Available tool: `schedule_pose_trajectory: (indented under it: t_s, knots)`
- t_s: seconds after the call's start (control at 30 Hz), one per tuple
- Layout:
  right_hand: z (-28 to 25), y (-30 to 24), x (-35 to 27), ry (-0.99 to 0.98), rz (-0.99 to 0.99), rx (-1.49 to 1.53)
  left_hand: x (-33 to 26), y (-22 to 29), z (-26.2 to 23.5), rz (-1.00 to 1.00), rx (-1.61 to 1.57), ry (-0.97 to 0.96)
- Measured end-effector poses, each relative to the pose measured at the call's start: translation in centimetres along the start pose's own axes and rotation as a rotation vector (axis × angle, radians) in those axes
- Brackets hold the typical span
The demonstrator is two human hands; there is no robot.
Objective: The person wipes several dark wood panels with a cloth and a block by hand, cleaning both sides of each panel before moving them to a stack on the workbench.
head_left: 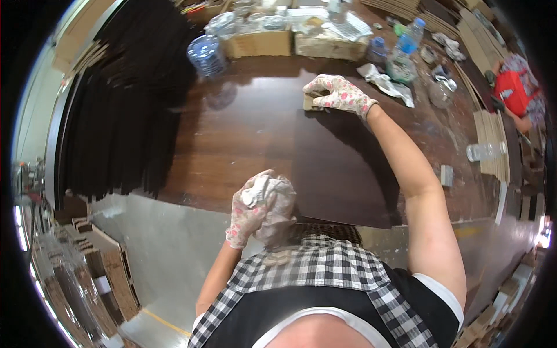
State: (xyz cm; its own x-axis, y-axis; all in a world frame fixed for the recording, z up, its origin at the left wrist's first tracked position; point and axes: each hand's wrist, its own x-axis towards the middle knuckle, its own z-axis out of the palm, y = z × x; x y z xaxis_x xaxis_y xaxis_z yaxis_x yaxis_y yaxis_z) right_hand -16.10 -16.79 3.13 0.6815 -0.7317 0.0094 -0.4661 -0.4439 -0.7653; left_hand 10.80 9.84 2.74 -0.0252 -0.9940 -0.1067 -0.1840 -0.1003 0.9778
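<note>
My left hand [242,219], in a white glove with pink flowers, is closed around a crumpled whitish rag [279,203] near the table's front edge. A matching glove covers my right hand [350,97], which is stretched out to the far side. Between its thumb and fingers it grips a small tan block [308,103]; its exact kind is unclear. The block meets the far left corner of a dark brown flat panel [342,180]. This panel lies on the brown wooden table [232,136], its near edge close to my checked apron.
Dark boards [116,133] are stacked at the left. Along the back stand cardboard boxes [258,44], a large clear bottle [206,56] and a blue-tinted bottle [410,37]. Crumpled white paper [387,84] and a clear bottle [486,151] lie right. Another person in red [513,93] is far right.
</note>
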Motion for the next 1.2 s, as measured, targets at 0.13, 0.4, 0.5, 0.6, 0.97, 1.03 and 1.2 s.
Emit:
schedule_pose_trajectory:
  t_s: [0.13, 0.4, 0.5, 0.6, 0.97, 1.03, 1.2]
  knots:
    - [-6.0, 4.5, -7.6, 0.005, 0.008, -0.198, 2.3, -0.5, 4.8, 0.002, 0.178, -0.117]
    - [-12.2, 8.4, -23.7, 0.415, 0.414, -0.121, 2.8, -2.9, 5.8, 0.064, 0.176, -0.023]
    - [-8.6, 7.0, -22.1, 0.524, 0.328, -0.062, 3.1, -2.8, 5.8, 0.050, 0.216, -0.011]
    - [-7.7, 6.8, -23.7, 0.532, 0.325, -0.147, 3.1, -2.4, 5.8, 0.060, 0.212, -0.006]
    - [-2.7, 6.3, -26.6, 0.819, 0.291, -0.180, 2.7, -3.1, 5.5, 0.118, 0.216, 0.049]
    - [-0.7, 5.2, -28.4, 0.839, 0.222, -0.142, 2.9, -4.2, 5.7, 0.121, 0.222, 0.068]
    - [3.5, -0.8, -36.5, 0.534, 0.322, 0.300, 2.4, -3.9, 5.2, 0.097, 0.300, 0.041]
